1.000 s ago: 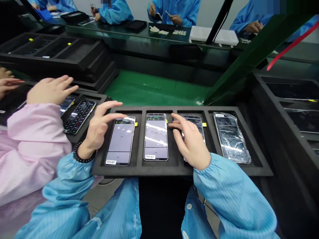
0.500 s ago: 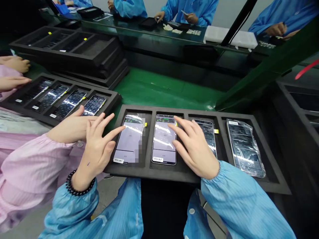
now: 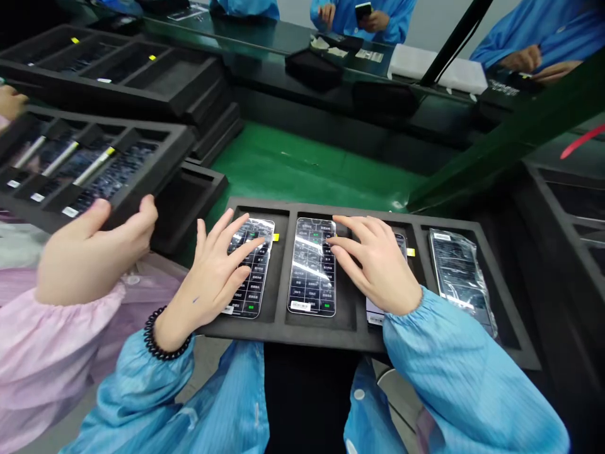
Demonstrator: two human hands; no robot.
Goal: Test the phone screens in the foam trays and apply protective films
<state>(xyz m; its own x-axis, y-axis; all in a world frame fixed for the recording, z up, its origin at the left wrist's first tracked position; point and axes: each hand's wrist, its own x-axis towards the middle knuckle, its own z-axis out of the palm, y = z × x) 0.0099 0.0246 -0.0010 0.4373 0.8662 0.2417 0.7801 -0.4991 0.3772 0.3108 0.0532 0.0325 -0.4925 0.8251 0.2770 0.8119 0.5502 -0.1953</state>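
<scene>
A black foam tray point(image 3: 278, 329) lies before me with phones in its compartments. Over the leftmost phone point(image 3: 258, 274), my left hand point(image 3: 215, 271) spreads its fingers, the index fingertip at the screen. My right hand point(image 3: 378, 268) is open too, its fingertips at the upper right edge of the second phone point(image 3: 312, 271). Both of these phones show a dark grid of labelled boxes with some green marks. Most of the third phone point(image 3: 375, 309) is hidden under my right hand. The rightmost phone point(image 3: 458, 271) is in crinkled clear film.
At left, a co-worker's hand point(image 3: 94, 246) in a pink sleeve holds a tilted phone tray point(image 3: 142, 189) above another tray point(image 3: 201, 189). Stacked trays point(image 3: 179, 79) stand behind. A green post point(image 3: 496, 139) rises at right. Co-workers in blue sit across the bench.
The first two phones' screens went from pale pages to dark grids. My left hand shifted right over the first phone. The neighbour's tray was lifted and tilted.
</scene>
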